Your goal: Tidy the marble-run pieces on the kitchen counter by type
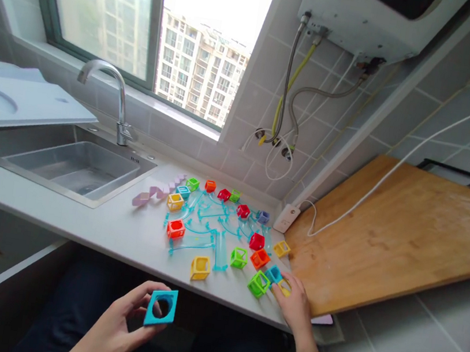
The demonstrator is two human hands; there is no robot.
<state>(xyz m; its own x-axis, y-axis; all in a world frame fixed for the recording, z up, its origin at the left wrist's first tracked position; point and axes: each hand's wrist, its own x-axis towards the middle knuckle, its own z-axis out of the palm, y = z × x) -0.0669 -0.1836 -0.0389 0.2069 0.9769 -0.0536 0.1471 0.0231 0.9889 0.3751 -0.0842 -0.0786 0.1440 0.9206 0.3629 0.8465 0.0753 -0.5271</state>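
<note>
In the head view, the left hand (134,313) is positioned in front of the counter (134,237), clear of its edge. Its fingers are partly closed, with the thumb below and the other fingers above and behind, and retain a teal block (157,321); the round opening of the block is visible. The right hand (296,307) is located at the right end of the counter. Its thumb and fingers are slightly parted around a yellow block (284,287), which they partly cover; whether the grip is firm cannot be told. A blue block (274,274) sits just beside the yellow block, and a green block (259,284) stands next to the blue one. An orange block (265,255) lies behind these. Clear track pieces (221,250) with blue edges occupy the middle of the counter, with further blocks around them. A purple strip (158,192) lies to their left, near the sink (94,201). A wooden board (384,232) leans at the right, beside a socket block (287,218).
</note>
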